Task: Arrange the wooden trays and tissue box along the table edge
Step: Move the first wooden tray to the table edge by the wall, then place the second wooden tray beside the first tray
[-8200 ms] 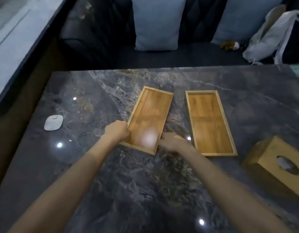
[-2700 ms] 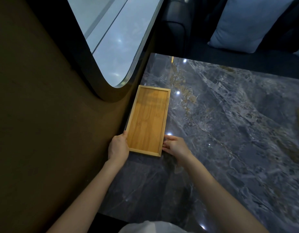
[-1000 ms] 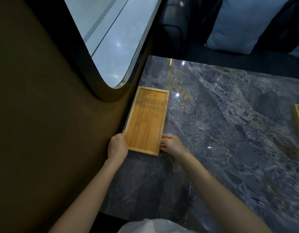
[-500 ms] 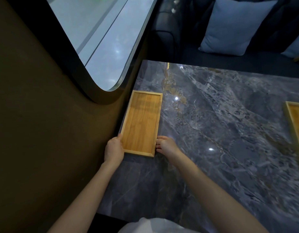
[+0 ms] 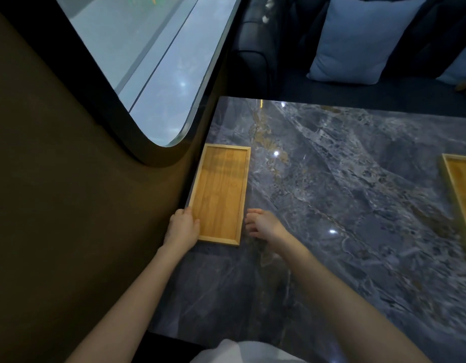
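A rectangular wooden tray (image 5: 220, 189) lies flat along the left edge of the dark marble table (image 5: 344, 205), its long side against the wall. My left hand (image 5: 182, 226) grips the tray's near left corner, thumb over the rim. My right hand (image 5: 262, 224) hovers just right of the tray's near right corner, fingers loosely spread, apart from the wood. A second wooden tray (image 5: 462, 195) shows partly at the right frame edge. The tissue box is out of view.
A brown wall (image 5: 82, 205) and a curved window (image 5: 148, 61) border the table on the left. Behind the table runs a dark sofa (image 5: 255, 56) with a pale blue cushion (image 5: 357, 40). The table's near edge is just before my body.
The tray has slid left until it lies against the table's left edge. My right hand has let go of the tray's right corner and drawn slightly away. My left hand keeps its hold.
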`<state>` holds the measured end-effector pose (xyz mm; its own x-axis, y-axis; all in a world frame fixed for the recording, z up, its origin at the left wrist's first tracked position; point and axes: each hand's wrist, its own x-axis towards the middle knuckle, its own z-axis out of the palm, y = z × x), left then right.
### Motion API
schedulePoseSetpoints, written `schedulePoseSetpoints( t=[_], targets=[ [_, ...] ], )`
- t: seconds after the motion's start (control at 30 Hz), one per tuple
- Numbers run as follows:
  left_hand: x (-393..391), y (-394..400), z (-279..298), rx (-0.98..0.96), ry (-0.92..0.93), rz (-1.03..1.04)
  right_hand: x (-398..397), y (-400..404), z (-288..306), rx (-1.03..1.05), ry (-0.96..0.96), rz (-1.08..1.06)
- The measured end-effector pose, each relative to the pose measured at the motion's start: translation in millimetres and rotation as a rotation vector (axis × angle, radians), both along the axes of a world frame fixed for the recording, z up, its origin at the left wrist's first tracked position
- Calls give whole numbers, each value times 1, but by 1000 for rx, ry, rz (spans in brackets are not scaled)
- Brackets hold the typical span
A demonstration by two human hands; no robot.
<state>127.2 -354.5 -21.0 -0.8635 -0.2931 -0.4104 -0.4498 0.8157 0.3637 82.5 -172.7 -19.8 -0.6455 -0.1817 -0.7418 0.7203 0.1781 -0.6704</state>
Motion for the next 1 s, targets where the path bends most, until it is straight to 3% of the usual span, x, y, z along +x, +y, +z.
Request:
schedulePoseSetpoints(
  t=[0.17,0.47,1.0],
  targets=[
    [-29,44,33,-52,50,-126,-15,48,14,134,180,103],
    [-74,186,65,87,33,-474,-33,208,55,519,468,142],
    [-90,453,68,311,-2,-530,-24,506,77,774,411,-71]
  ],
)
